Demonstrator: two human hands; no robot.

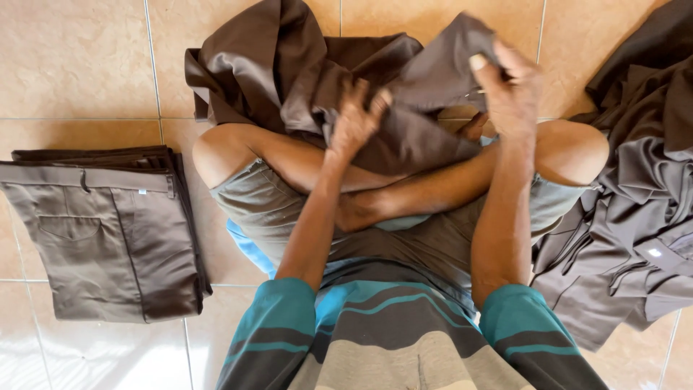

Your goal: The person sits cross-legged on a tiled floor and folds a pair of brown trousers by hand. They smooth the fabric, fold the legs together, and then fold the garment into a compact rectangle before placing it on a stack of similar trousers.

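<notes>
**Both hands in the brown cloth**

Seated cross-legged on the beige tiled floor (79,65), the person lifts a crumpled dark brown fabric garment (289,72) above the knees. Left hand (355,119) clutches a fold, fingers closed; right hand (509,90) pinches the raised edge. Folded brown trousers (108,231) lie left, a loose brown clothes heap (635,195) right.

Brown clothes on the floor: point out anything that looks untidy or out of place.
The folded trousers lie neat at the left. The pile of brown garments at the right is crumpled and loose. Both hands, left and right, grip another brown garment.
</notes>
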